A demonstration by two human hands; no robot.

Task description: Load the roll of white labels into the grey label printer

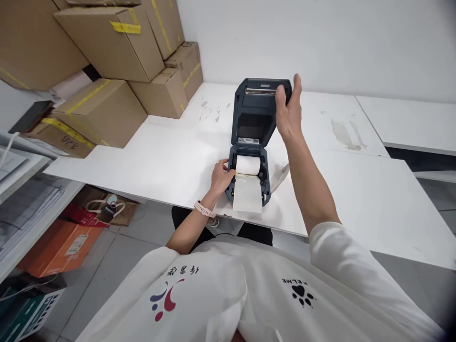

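Note:
A dark blue-grey label printer (231, 190) stands near the front edge of the white table, its lid (254, 107) raised. Inside the base lies a white label roll (248, 165). A strip of labels (248, 194) runs from the roll over the printer's front. My left hand (221, 176), with a pink band at the wrist, grips the left side of the base, thumb near the strip. At the lid's upper right corner my right hand (289, 111) holds on, its thumb on the inner face and one finger pointing up.
Cardboard boxes (107, 42) with yellow tape are stacked at the table's back left. A pale cable (281, 178) runs right of the printer. The white table (178, 152) meets a wall behind. A shelf with papers (28, 204) and an orange box (60, 247) are at left.

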